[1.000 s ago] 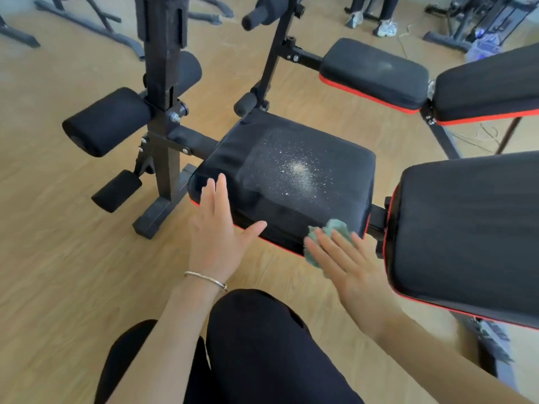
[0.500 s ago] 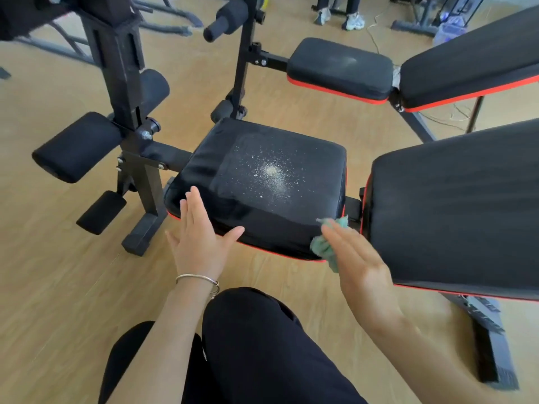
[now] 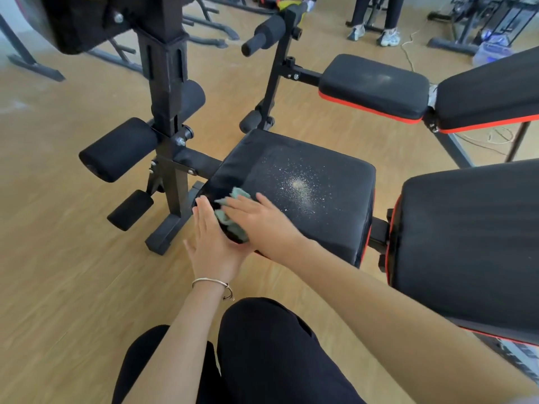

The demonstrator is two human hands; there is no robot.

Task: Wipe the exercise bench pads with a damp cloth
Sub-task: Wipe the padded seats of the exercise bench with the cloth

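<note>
Pressing cloth (image 3: 232,212) flat under straight fingers (image 3: 242,205), right hand (image 3: 262,221) sits at seat pad (image 3: 335,228) corner; dust patch (image 3: 297,185) lies just beyond it, rightward. Left hand (image 3: 213,246), open, empty, touches pad edge.

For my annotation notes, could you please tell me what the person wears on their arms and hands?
No sleeves or gloves show. A thin silver bangle circles the wrist of the left hand; the right hand wears nothing.

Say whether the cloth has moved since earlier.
Yes: the cloth slid left along the near edge of the seat pad, away from the backrest pad.
</note>
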